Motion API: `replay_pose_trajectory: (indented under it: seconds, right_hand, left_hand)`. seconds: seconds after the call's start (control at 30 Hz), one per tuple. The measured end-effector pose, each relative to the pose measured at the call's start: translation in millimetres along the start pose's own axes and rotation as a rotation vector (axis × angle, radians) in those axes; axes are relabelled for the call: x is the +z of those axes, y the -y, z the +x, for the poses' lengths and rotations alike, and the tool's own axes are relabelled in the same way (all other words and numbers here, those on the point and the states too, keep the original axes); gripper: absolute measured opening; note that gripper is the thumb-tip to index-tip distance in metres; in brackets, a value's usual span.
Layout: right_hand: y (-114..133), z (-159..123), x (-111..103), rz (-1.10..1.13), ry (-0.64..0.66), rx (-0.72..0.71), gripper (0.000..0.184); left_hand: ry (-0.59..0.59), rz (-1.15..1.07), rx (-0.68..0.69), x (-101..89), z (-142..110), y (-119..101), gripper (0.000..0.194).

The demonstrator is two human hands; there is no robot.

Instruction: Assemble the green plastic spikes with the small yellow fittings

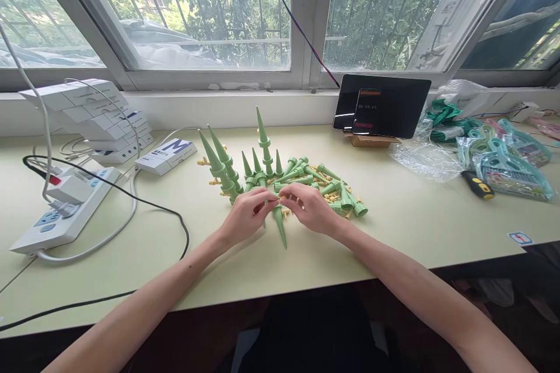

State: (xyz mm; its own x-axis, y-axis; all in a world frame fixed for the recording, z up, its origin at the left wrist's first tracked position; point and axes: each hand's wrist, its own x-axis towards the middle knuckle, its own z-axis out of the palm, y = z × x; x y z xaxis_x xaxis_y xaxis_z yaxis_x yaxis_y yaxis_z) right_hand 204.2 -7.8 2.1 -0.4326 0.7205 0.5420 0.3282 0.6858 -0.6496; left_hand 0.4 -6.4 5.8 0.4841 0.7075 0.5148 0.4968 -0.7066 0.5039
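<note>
A green plastic watering spike [280, 227] hangs between my hands, its pointed end down toward me and its wide end partly hidden by my fingers. My left hand [250, 214] pinches it near the top. My right hand [311, 208] is closed close beside it, with a small yellow valve [280, 201] showing at the fingertips. Behind the left hand, several green spikes [219, 169] stand point up, some stacked, with yellow valves sticking out sideways. To the right lies a loose pile of green spikes [330, 186] mixed with yellow valves.
A power strip [65, 210] with plugs and cables lies at left, before stacked white boxes [109, 122]. One white box [166, 156] lies apart. A tablet [394, 105] with a phone timer stands at the back. Bagged dustpan sets [511, 169] and a yellow-black tool handle [478, 185] are right.
</note>
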Motion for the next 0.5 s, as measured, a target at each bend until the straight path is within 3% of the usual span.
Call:
replay_pose_trajectory:
  seconds: [0.33, 0.5]
  right_hand:
    - [-0.7, 0.2, -0.3, -0.036, -0.137, 0.045, 0.008]
    - [-0.2, 0.2, -0.5, -0.047, -0.145, 0.060, 0.008]
  left_hand:
    - [0.030, 0.083, -0.100, -0.9, 1.9, -2.5, 0.015]
    - [0.047, 0.112, -0.158, 0.6, 1.5, 1.5, 0.014]
